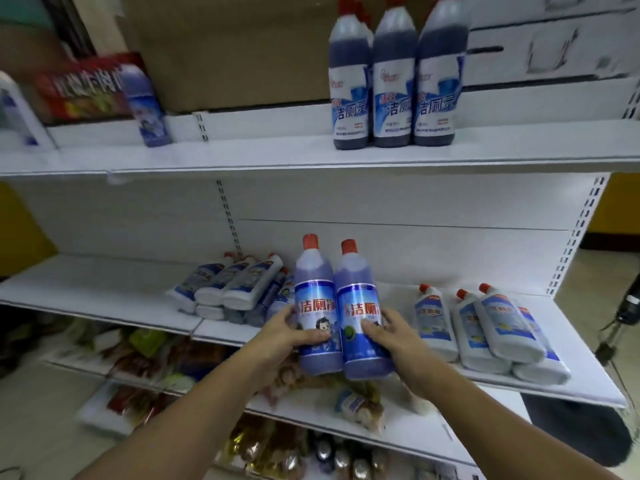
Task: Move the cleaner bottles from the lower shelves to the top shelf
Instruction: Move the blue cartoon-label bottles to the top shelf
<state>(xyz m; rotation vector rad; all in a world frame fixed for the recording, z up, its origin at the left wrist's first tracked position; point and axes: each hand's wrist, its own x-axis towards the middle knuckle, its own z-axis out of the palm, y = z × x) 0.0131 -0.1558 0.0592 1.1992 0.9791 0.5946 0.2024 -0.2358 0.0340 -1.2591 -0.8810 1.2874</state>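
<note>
My left hand (290, 332) grips a purple cleaner bottle with a red cap (314, 292), held upright in front of the middle shelf (104, 289). Right beside it, touching, stands a second purple cleaner bottle (360, 299), gripped by my right hand (389, 336). On the top shelf (242, 152) stand three dark blue cleaner bottles (393, 81) close together. A smaller blue bottle (147, 105) stands further left on that shelf. White cleaner bottles lie in a pile (235, 285) on the middle shelf to the left of my hands, and more white bottles (485, 327) lie to the right.
A cardboard box (225, 46) and a red packet (83, 88) sit at the back of the top shelf. A white bottle (15, 116) stands at its far left. Bagged goods (156, 355) fill the lower shelves. A white carton (554, 36) sits top right.
</note>
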